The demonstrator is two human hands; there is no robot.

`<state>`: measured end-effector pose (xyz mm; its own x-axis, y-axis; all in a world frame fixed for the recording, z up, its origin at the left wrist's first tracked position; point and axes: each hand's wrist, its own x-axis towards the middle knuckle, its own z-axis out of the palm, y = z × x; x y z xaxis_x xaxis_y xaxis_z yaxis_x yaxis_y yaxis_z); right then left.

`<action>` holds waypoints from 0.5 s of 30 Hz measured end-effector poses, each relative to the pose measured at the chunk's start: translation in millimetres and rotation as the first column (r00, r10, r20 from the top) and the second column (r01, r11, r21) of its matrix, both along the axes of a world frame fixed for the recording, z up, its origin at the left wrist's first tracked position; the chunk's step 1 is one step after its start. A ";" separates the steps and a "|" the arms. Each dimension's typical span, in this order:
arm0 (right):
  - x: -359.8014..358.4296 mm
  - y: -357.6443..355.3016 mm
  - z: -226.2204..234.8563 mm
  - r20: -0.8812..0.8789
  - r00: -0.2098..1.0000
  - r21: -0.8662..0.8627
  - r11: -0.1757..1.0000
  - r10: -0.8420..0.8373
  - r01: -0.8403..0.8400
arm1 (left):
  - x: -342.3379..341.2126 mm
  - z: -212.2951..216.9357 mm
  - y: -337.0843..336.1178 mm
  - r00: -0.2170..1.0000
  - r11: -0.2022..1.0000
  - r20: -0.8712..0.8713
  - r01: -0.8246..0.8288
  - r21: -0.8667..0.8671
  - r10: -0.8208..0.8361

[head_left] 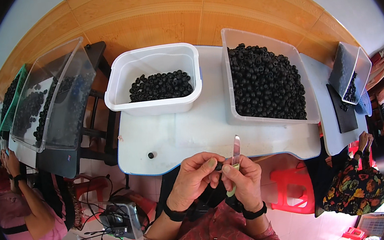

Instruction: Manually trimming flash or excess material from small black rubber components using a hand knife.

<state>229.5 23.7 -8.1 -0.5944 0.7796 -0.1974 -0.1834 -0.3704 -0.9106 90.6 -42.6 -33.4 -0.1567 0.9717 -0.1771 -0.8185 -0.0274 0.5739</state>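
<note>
One black piece (218, 166) is pinched between the thumb and fingers of the left hand (194, 179), which partly hide it from me, at the near edge of the white table (179, 135). I see the right hand's (245, 180) fingers wrapped around one knife (236, 147), covering much of its pale green handle, blade pointing up; whether knife and piece touch, I cannot tell. One loose piece (151, 155) lies near the front left corner. Two containers stand on the table: a white tub (162, 106) hiding the far left corner, its floor partly covered with black pieces, and a clear bin (267, 119) by the right edge, heaped with more than I can count. Two co-workers, one in pink (29, 221), one in a flowered top (356, 187), are hard to make out toward the dark rim.
</note>
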 end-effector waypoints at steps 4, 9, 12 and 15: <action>-0.5 -0.9 -0.6 -0.022 1.000 -0.011 1.000 0.006 -0.006 | 0.4 -0.8 -1.4 0.999 0.999 0.041 0.028 0.017 -0.029; -2.0 -3.6 -2.4 0.017 1.000 0.071 0.997 -0.004 0.003 | 2.4 -0.5 -1.3 1.000 1.000 0.012 0.001 0.001 -0.001; -4.4 -4.8 0.3 0.051 0.998 0.089 0.996 -0.026 0.021 | 2.8 -2.3 -2.2 1.000 1.000 -0.007 -0.022 -0.010 0.022; -5.5 -5.5 0.8 0.065 0.998 0.078 0.997 -0.015 0.010 | 2.1 -4.6 -4.6 1.000 1.000 0.009 -0.026 -0.009 0.026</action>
